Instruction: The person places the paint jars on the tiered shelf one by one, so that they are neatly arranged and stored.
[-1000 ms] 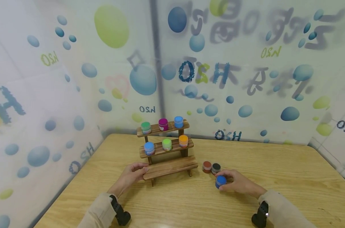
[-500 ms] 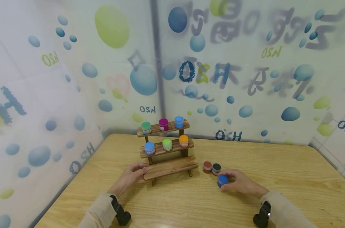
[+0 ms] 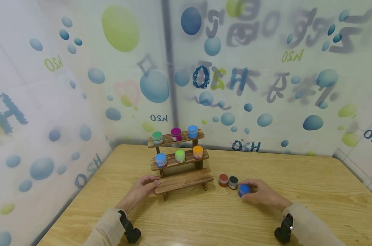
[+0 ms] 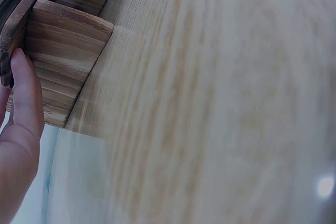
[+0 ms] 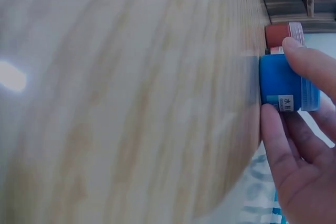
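Note:
A three-tier wooden rack (image 3: 184, 181) stands on the table; my left hand (image 3: 140, 190) grips the left end of its bottom shelf. In the left wrist view, fingers of my left hand (image 4: 23, 119) lie against the shelf's edge. My right hand (image 3: 263, 194) holds a dark blue jar (image 3: 244, 190) between thumb and fingers, right of a black-lidded jar (image 3: 233, 182) and a red-brown jar (image 3: 223, 180). The right wrist view shows the blue jar (image 5: 281, 83) at the table surface, its label partly visible, with my right hand (image 5: 307, 145) around it.
Green (image 3: 157, 137), purple (image 3: 176, 134) and blue (image 3: 193, 131) jars stand on the top shelf. The middle shelf holds blue (image 3: 161, 160), light green (image 3: 180, 155) and orange (image 3: 197, 152) jars. Behind the wooden table (image 3: 296, 191) hangs a patterned curtain (image 3: 266, 68).
My right hand has moved the dark blue jar a little to the right and toward the back of the table. My left hand and the rack have stayed in place.

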Motion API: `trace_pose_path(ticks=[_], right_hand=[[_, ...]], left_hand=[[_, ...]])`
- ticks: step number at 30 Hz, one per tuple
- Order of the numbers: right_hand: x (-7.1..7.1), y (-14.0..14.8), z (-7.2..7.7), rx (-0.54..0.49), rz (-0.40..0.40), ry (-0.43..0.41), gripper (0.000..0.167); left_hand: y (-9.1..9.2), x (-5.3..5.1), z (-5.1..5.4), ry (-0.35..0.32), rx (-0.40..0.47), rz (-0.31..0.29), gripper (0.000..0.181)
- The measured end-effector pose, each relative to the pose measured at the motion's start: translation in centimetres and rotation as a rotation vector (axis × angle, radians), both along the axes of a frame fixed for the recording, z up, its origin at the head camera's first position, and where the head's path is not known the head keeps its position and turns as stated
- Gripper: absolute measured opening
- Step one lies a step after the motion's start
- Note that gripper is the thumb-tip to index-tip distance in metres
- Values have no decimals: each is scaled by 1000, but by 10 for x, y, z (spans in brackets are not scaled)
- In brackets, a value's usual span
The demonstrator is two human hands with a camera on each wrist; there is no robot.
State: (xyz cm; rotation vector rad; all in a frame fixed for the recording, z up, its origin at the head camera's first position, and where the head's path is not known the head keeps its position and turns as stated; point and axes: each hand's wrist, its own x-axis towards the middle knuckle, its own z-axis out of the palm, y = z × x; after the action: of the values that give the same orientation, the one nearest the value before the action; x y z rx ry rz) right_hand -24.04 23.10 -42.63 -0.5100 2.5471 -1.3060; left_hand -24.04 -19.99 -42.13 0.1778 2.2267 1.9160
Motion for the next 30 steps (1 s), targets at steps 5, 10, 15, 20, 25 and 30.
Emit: trace_pose_path(ticks=[5, 10, 15, 20, 25, 30], right_hand=[[-3, 3, -2, -35, -35, -2, 51], [-5, 5, -1, -45, -26, 6, 55], [-7, 7, 0, -66, 27, 45, 55], [-8, 8, -1, -65, 37, 53, 52], [-6, 7, -2, -74, 9, 45, 52], [-3, 7, -1, -82, -12, 53, 49]], left_hand=[[0, 0, 0, 4, -2, 2, 39], [1, 0, 0, 3, -4, 2, 40], [0, -1, -1, -1, -5, 8, 39], [0, -1, -2, -8, -8, 23, 39], [0, -1, -2, -3, -9, 18, 38], [0, -1, -2, -10, -10, 20, 38]])
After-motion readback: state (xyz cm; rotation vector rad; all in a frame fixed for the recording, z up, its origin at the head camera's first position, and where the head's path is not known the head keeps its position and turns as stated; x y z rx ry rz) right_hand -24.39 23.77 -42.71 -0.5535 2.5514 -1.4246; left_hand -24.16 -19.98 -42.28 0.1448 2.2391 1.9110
